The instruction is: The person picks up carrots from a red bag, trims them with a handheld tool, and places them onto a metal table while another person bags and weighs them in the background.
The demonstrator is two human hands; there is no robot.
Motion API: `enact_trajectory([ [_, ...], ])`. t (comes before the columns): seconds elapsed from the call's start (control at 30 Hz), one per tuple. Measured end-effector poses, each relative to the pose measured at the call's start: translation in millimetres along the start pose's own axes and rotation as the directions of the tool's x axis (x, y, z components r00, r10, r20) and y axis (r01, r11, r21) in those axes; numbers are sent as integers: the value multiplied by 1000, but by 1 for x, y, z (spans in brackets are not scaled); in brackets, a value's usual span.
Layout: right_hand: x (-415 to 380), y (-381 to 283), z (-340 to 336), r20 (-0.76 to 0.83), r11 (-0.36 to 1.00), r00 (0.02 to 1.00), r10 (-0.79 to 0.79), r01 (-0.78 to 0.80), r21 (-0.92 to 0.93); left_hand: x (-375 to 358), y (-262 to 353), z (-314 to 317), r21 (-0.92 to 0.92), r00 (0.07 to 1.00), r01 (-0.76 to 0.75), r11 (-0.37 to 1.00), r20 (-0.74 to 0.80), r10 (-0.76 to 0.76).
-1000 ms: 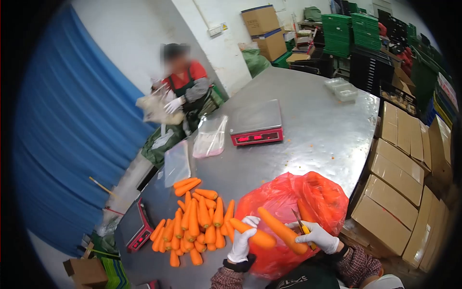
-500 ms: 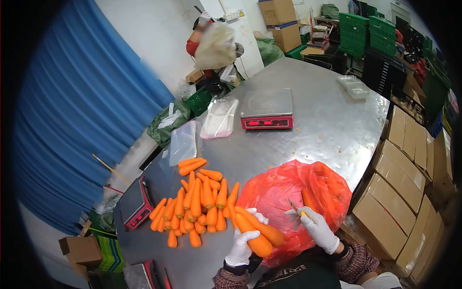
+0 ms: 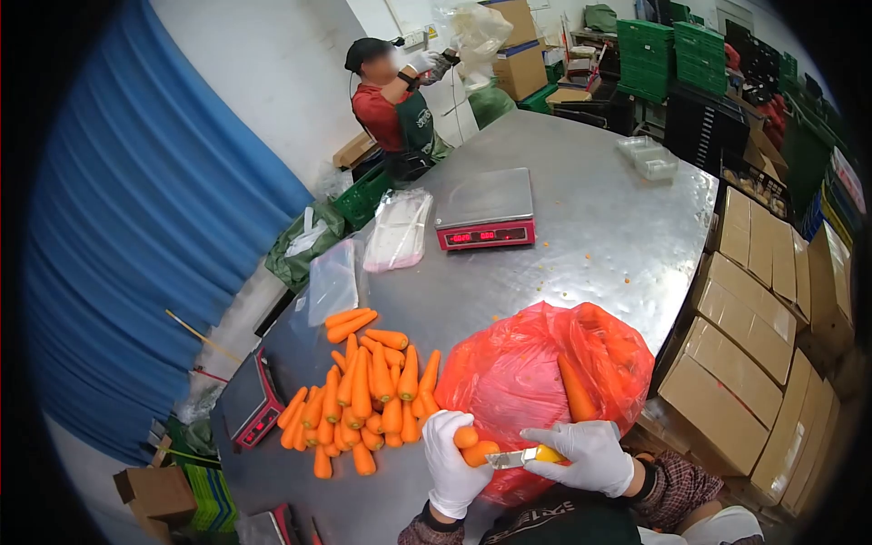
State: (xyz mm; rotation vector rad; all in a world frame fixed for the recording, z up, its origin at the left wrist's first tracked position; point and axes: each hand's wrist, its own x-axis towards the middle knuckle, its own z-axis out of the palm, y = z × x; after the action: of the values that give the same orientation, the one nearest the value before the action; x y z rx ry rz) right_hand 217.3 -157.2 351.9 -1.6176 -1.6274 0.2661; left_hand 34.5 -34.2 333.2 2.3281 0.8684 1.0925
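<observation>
Change: the co-worker (image 3: pixel 392 100) now stands upright by the wall; half a second ago a raised bag hid them.
Carrot pile (image 3: pixel 363 395): unmoved on the steel table (image 3: pixel 581 236).
Left hand (image 3: pixel 451 461): gloved, curled around two carrots (image 3: pixel 472 447), now end-on and lower.
Right hand (image 3: pixel 586 456): gloved, pinching a knife (image 3: pixel 522 457), its blade now laid against the carrots.
Red bag (image 3: pixel 536 381): just behind both hands.

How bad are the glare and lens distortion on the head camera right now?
Head view: strong fisheye, black corners, the steel table edge bowed; bright glare on the table's far right side; the co-worker's face is blurred; the carrot, knife, left hand and right hand read sharply.
</observation>
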Motion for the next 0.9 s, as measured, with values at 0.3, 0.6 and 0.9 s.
enact_trajectory([
  [0.3, 3, 27, -2, -100, 942, 937, 335, -330, 61, 0, 8, -9, -53, 992, -83, 995, 93, 88],
  [0.6, 13, -2, -13, -2, 996, 1000, -31, 31, -90, 9, 20, -6, 21, 978, -150, 988, 152, 146],
  [0.9, 3, 41, 7, -113, 934, 935, 336, -316, 164, 5, 2, -3, -846, 901, 226, 483, -6, -433],
])
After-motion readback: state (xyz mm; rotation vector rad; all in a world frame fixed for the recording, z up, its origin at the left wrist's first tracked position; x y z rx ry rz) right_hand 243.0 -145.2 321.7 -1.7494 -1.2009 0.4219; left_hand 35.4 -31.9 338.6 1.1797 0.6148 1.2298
